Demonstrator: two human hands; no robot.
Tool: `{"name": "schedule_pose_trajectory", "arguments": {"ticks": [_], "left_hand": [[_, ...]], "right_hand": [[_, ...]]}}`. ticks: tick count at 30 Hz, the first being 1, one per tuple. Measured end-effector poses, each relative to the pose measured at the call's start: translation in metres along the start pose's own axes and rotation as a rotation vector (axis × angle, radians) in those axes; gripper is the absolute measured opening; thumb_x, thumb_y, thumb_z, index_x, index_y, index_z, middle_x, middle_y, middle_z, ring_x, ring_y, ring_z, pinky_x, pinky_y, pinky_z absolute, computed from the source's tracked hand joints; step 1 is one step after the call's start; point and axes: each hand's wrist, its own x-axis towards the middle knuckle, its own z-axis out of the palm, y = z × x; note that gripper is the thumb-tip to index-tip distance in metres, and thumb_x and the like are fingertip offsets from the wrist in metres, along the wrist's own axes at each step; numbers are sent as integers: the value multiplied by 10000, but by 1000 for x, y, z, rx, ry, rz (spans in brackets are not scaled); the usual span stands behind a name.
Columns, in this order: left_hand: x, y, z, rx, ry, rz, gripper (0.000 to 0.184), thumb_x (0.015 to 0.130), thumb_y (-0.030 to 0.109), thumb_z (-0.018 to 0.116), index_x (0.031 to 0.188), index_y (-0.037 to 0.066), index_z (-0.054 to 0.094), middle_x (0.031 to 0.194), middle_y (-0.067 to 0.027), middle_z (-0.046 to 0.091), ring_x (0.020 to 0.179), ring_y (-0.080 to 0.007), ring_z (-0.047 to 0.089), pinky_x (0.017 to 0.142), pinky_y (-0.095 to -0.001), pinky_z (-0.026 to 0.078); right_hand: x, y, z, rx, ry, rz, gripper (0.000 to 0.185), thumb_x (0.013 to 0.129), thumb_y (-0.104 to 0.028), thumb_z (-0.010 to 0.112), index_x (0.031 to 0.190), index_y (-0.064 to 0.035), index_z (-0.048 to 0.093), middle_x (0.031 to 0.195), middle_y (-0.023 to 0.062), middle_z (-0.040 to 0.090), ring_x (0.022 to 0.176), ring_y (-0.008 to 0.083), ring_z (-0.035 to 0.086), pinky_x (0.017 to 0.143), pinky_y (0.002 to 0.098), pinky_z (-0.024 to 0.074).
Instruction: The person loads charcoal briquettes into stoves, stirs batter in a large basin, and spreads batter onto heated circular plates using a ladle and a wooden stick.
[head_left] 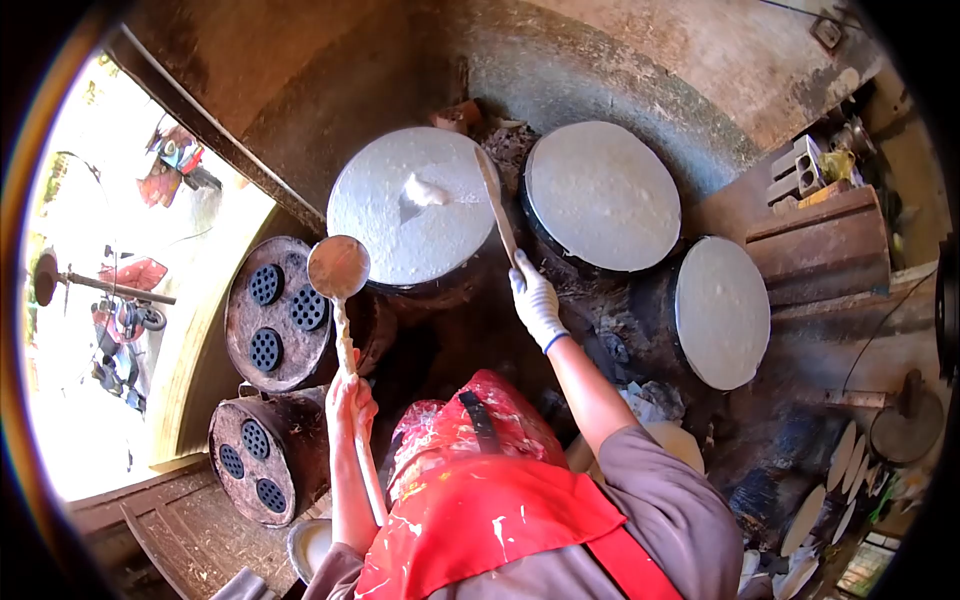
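White paste (pixel 375 225) lies as a broad layer across the top of the left pot (pixel 450 281), the round one set in front of the person and nearest the bright opening. Near the centre of that layer a grey patch (pixel 409 208) shows, with a small white lump (pixel 427 191) beside it, so this top looks the least finished of the three. The middle pot (pixel 541 238) and the right pot (pixel 664 302) carry pale layers that run almost from edge to edge without any such gap, and their spreading looks done; whether any layer is cooked through cannot be told from here. What seems left, judging by the surfaces alone, is the uneven spot on the left pot and the taking off of all three layers, since each one lies in place. The two hands are apart, and both are busy. The bare left hand (pixel 352 405) is closed around the long handle of a ladle (pixel 339 268), whose bowl is raised near the left pot's lower edge. The gloved right hand (pixel 537 303) grips a flat wooden stick (pixel 497 207), its far end at the right edge of the same pot; whether it touches the paste is unclear.
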Motion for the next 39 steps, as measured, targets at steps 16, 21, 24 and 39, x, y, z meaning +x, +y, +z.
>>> {"name": "schedule_pose_trajectory", "arguments": {"ticks": [16,21,24,39], "left_hand": [[48,-2,31,147,179,-42,428,892,338,475,1235,87,423,575,2,378,391,-65,287,352,-177,268],[101,17,37,403,185,-10,360,877,320,506,1154,90,496,570,-12,446,371,-77,376,332,-198,287],[140,20,24,499,234,-18,297,867,296,520,1068,78,538,579,-20,469,374,-92,392,337,-214,313],[137,11,56,-424,14,-421,204,874,130,468,968,-46,427,590,-12,444,420,-84,435,385,-190,405]], "right_hand": [[87,15,10,154,-335,-325,318,847,-227,533,1155,-145,544,1027,169,582,864,346,574,759,366,461],[88,-3,-49,155,-728,-315,329,836,-184,566,1145,-75,548,1118,104,579,1019,259,561,878,309,422],[75,33,-49,435,-601,-181,334,843,-137,562,1168,-65,533,1038,88,611,913,149,572,823,245,444],[-98,-75,52,481,-382,-86,421,884,-190,500,1291,-151,402,696,108,592,562,179,562,560,309,471]]}}
